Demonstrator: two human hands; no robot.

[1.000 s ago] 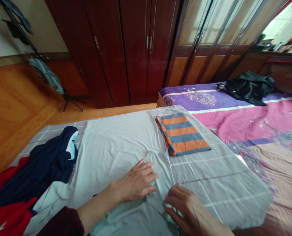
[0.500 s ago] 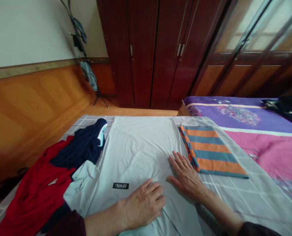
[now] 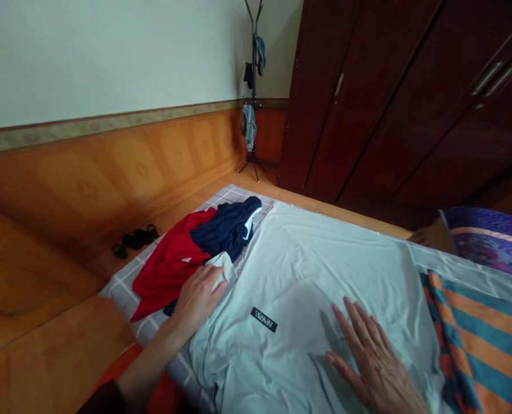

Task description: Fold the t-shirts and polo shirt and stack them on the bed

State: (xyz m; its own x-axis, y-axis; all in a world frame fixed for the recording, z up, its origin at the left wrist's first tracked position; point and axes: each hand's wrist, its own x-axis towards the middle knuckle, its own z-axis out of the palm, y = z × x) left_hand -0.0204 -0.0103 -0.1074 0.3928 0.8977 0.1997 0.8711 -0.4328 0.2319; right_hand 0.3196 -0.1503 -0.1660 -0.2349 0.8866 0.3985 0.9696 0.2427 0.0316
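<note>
Lying spread out on a checked cloth, a pale garment takes up the middle and lower part of the view, wrinkled most toward the near edge. A small dark label with light lettering sits on it and serves here as the centre of the clock. Between 9 and 10 o'clock, the left hand reaches over the garment's edge with its fingers bent against a bunched pale fold. Whether its grip has closed on that fold cannot be told, since the back of the hand hides the fingertips. Between 3 and 4 o'clock, the right hand is palm down over the garment, its grip wide and holding nothing, fingers extended and thumb apart; a shadow falls beside it.

At 3 o'clock, beyond the right hand, an orange and blue-grey striped cloth lies folded just beside the garment, cut off by the view's edge. A red garment lies crumpled at 10 o'clock, touching a navy garment with white trim at 11. Farther off stand a coat stand at 12 o'clock and a dark red wardrobe at 1.
</note>
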